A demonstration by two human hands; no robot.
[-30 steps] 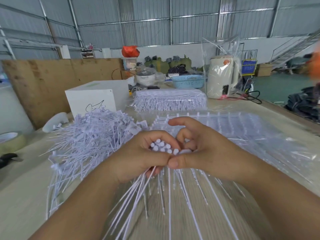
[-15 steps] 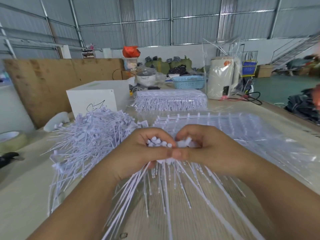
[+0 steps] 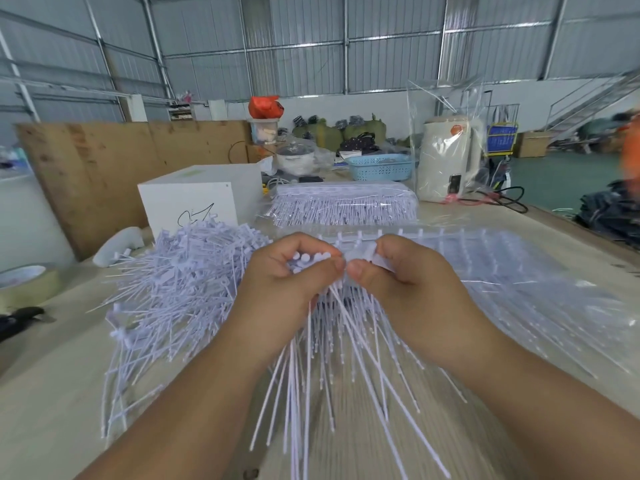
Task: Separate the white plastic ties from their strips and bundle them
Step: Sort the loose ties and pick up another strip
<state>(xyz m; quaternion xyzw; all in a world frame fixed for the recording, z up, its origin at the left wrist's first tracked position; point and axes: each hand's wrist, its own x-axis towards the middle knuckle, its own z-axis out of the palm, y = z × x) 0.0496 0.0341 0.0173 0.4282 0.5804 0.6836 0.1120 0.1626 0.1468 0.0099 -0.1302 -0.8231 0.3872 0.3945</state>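
Now the two hands have drawn up and slightly away from the person, compared with a second ago, and the strip has come into plain sight. The left hand (image 3: 294, 282) grips a bundle (image 3: 310, 263) of loose ties, its fingers curled round their round heads, which poke out at the top of the fist. The right hand (image 3: 398, 275) pinches the strip (image 3: 369, 254) between thumb and fingers, just beside the left thumb, so that both thumbs nearly touch. A second ago the right forefinger was raised above the bundle; now it is curled down on the strip.

Below both grips the tails (image 3: 332, 358) fan out toward the person, hanging over the tabletop (image 3: 52, 393). To the left of the left grip lies a heap (image 3: 180, 278) of white pieces. Beyond and to the right of the right grip lie bagged sheets (image 3: 519, 282) of unseparated ties, with a further bagged stack (image 3: 346, 206) well beyond.

The change suggests that another tie is being twisted off the strip and fed into the bundle. Judging by the bagged sheets still untouched, the task is far from done, and the bundle is not yet tied.
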